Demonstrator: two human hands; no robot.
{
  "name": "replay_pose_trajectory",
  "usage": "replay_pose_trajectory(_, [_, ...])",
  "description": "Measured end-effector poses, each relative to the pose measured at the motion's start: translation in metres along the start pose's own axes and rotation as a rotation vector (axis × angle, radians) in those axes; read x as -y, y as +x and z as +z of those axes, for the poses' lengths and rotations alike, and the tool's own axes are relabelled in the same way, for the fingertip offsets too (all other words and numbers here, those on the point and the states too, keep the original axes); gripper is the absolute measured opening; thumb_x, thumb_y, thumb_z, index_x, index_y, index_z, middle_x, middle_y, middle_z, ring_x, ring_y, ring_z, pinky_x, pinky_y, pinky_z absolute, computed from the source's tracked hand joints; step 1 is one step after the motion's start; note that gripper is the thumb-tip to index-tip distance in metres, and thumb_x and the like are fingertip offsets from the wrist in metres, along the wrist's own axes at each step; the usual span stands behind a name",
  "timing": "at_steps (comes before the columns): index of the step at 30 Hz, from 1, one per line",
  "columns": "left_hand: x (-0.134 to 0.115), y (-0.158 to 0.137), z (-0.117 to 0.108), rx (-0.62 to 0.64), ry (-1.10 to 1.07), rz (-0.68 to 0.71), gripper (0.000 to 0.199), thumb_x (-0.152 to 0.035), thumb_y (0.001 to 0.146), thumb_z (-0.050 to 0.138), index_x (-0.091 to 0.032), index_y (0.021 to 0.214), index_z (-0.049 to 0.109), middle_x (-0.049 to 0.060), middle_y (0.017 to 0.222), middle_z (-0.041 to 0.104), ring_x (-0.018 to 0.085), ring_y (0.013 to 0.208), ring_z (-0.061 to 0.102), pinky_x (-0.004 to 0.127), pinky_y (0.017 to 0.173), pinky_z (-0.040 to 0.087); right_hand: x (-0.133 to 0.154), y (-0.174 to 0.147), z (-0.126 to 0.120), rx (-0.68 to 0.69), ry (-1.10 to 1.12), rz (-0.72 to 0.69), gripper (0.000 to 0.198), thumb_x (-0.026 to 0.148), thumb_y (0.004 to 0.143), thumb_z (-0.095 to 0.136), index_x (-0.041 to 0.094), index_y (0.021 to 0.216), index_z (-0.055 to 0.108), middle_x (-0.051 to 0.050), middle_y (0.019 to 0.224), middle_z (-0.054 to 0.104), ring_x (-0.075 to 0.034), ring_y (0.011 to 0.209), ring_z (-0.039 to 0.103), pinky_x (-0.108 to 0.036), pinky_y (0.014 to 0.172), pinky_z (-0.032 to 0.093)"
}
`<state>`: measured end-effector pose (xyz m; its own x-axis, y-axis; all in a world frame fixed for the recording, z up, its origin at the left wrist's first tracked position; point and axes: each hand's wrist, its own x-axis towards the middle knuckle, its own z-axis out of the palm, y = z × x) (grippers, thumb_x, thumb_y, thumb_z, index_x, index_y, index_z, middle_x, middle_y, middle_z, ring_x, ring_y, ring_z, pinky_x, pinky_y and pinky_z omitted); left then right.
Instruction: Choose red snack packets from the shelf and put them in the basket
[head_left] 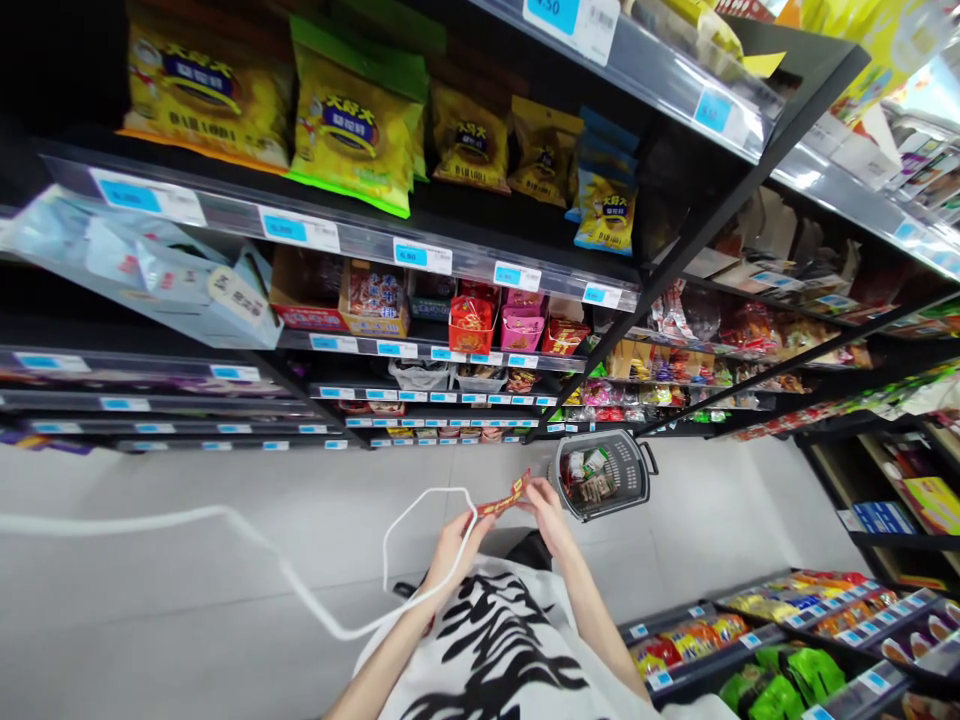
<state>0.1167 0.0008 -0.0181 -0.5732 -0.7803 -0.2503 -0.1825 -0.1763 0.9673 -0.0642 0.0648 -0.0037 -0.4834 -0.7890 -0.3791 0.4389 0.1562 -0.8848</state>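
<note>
A narrow red snack packet with yellow print (501, 504) is stretched between my two hands at waist height. My left hand (459, 545) grips its near end, fingers closed around it. At its other end my right hand (546, 508) pinches the packet between thumb and fingers. Just right of my right hand, a grey shopping basket (637, 490) with several packaged goods inside stands on the floor. A white cable (319, 610) loops across the view in front of my left forearm. The packet's print is too small to read.
Ahead, dark shelves hold yellow snack bags (352, 130), a light blue carton (180, 280) and small red packets (472, 320). More shelving (750, 280) runs along the right. A low display with green bags (787, 680) stands at lower right. Grey tiled floor (187, 580) lies around me.
</note>
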Motion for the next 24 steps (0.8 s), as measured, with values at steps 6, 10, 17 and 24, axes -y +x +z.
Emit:
replay_pose_trajectory(6, [-0.006, 0.0, 0.0, -0.128, -0.082, -0.147, 0.059, -0.066, 0.086, 0.061, -0.01, 0.1, 0.072, 0.013, 0.095, 0.078, 0.031, 0.092, 0.075, 0.039, 0.086, 0.06, 0.004, -0.001, -0.006, -0.031, -0.139, -0.083, 0.041, 0.045, 0.074, 0.086, 0.018, 0.1, 0.07, -0.004, 0.095, 0.075, -0.022, 0.087, 0.068, -0.03, 0.081, 0.053])
replay_pose_trajectory(10, [0.002, 0.003, 0.006, -0.078, -0.242, -0.169, 0.063, -0.069, 0.083, 0.065, -0.01, 0.103, 0.07, 0.013, 0.093, 0.078, 0.031, 0.085, 0.076, 0.039, 0.08, 0.062, 0.007, 0.005, -0.005, -0.132, -0.222, -0.127, 0.038, 0.048, 0.073, 0.085, 0.014, 0.085, 0.074, -0.006, 0.082, 0.074, -0.018, 0.071, 0.064, -0.027, 0.068, 0.049])
replay_pose_trajectory(17, [0.016, 0.006, 0.011, -0.025, -0.325, -0.198, 0.061, -0.066, 0.083, 0.068, -0.01, 0.107, 0.067, 0.013, 0.088, 0.078, 0.032, 0.084, 0.077, 0.041, 0.076, 0.064, 0.004, 0.014, -0.009, -0.189, -0.241, -0.168, 0.035, 0.046, 0.073, 0.084, 0.015, 0.088, 0.078, -0.006, 0.086, 0.073, -0.018, 0.073, 0.062, -0.026, 0.065, 0.049])
replay_pose_trajectory(24, [0.015, 0.005, 0.01, 0.01, -0.291, -0.181, 0.063, -0.066, 0.086, 0.064, -0.01, 0.115, 0.065, 0.014, 0.093, 0.078, 0.033, 0.088, 0.077, 0.039, 0.07, 0.064, -0.002, 0.014, -0.014, -0.189, -0.248, -0.168, 0.034, 0.045, 0.073, 0.084, 0.016, 0.089, 0.078, -0.006, 0.087, 0.074, -0.018, 0.074, 0.062, -0.026, 0.065, 0.05])
